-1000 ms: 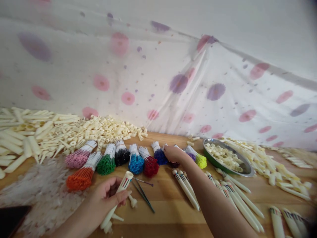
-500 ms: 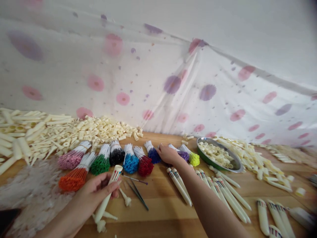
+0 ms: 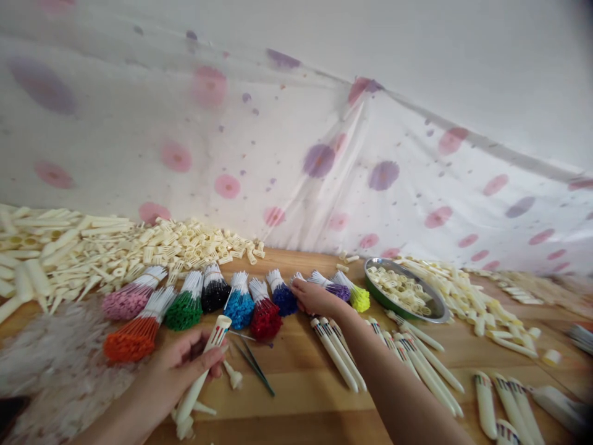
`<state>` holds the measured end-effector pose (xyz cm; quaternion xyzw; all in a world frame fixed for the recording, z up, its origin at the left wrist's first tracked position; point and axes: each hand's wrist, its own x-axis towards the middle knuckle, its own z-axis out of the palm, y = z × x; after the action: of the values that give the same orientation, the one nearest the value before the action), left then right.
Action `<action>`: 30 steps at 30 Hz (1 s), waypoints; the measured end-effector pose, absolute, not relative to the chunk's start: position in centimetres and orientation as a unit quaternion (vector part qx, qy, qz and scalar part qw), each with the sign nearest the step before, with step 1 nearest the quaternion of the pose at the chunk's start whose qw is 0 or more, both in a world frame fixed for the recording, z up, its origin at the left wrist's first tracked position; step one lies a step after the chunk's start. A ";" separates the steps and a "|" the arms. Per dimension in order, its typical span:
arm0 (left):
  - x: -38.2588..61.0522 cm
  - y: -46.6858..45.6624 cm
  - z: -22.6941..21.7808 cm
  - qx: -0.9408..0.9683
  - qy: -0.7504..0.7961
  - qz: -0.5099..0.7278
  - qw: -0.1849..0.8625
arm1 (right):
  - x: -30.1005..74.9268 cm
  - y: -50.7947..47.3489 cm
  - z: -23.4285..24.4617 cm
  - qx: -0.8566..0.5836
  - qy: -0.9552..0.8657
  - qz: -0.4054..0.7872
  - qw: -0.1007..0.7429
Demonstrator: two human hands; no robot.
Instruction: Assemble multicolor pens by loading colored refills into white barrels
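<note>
A cream multicolour pen point(image 3: 204, 363) with coloured sliders near its top leans upright in my left hand point(image 3: 197, 358), held between thumb and fingers. My right hand point(image 3: 315, 296) reaches to the row of refill bundles, with its fingers curled at white refill tips between the dark blue bundle point(image 3: 284, 299) and the purple bundle point(image 3: 341, 290). What the right fingers grip is hidden by the hand. Behind the pen stand the light blue bundle point(image 3: 239, 308), the red bundle point(image 3: 265, 318) and the black bundle point(image 3: 215, 293).
Tweezers point(image 3: 256, 368) lie between my hands. Several multicolour pens point(image 3: 340, 355) rest under and beside my right forearm. A metal bowl point(image 3: 442, 306) of cream parts stands farther right. Cream tubes point(image 3: 60, 238) and clear pieces point(image 3: 50, 364) are heaped at left; a spotted sheet point(image 3: 227, 142) hangs behind.
The view has shifted slightly. My left hand keeps its hold on the pen, and my right hand stays at the refill bundles with only a slight change in its fingers.
</note>
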<state>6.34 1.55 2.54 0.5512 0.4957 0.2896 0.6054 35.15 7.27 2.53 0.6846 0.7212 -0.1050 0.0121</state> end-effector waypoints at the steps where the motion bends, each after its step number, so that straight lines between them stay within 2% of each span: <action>1: 6.6 1.7 2.6 0.547 0.489 0.292 0.613 | 35.1 7.1 2.5 0.699 0.706 -0.114 0.014; 6: 9.3 2.3 3.6 0.509 0.441 0.269 0.688 | 34.2 6.9 3.2 0.721 0.686 -0.091 0.031; 10: 11.9 2.7 4.1 0.499 0.414 0.252 0.719 | 33.4 7.2 3.6 0.721 0.682 -0.120 0.030; 20: 14.7 3.2 2.5 0.476 0.428 0.260 0.723 | 34.8 7.4 3.8 0.715 0.604 -0.350 0.035; 24: 15.0 2.9 2.2 0.481 0.431 0.277 0.712 | 35.1 6.9 3.6 0.711 0.567 -0.415 -0.006; 30: 16.5 3.0 1.4 0.506 0.399 0.275 0.713 | 35.0 4.6 3.7 0.687 0.545 -0.465 -0.123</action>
<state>16.49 3.04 1.36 0.5059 0.3993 0.2753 0.7133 35.04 4.62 3.71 0.6867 0.5452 -0.4648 -0.1232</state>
